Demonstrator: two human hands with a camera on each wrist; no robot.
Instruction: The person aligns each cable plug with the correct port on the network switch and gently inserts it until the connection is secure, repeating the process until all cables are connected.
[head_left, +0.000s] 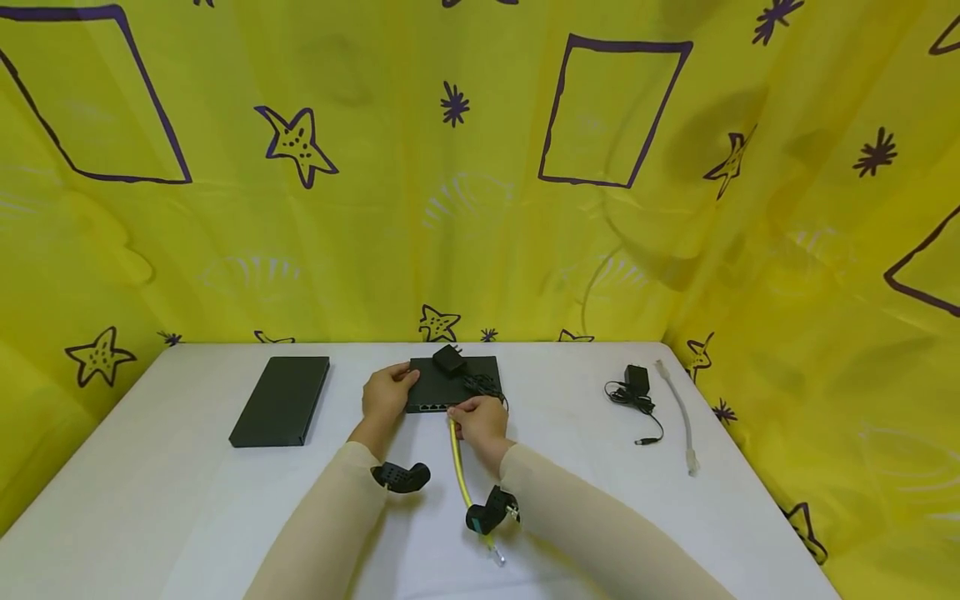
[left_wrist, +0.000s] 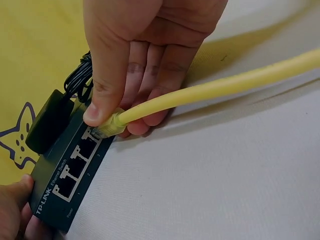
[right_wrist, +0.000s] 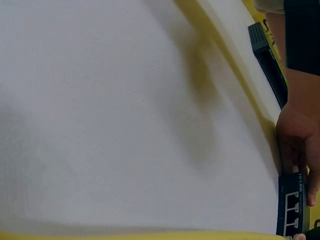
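Pinching the plug [left_wrist: 111, 128] in closed-up fingers [left_wrist: 162, 80], the right hand [head_left: 480, 423] holds it at the near face of the switch [head_left: 423, 387], just right of three visible ports [left_wrist: 76, 166]; how deep it sits cannot be told. The cable [head_left: 461, 467] runs back toward the person, its long axis roughly square to that face. The left hand [head_left: 385, 393], farther from the plug, grips the switch's left end; both forearms [head_left: 611, 533] angle inward

Head view's looking forward and down across the table [head_left: 570, 450], left wrist view's peering close at the switch [left_wrist: 70, 175], right's mostly facing tabletop, both wrist views sharing the switch.
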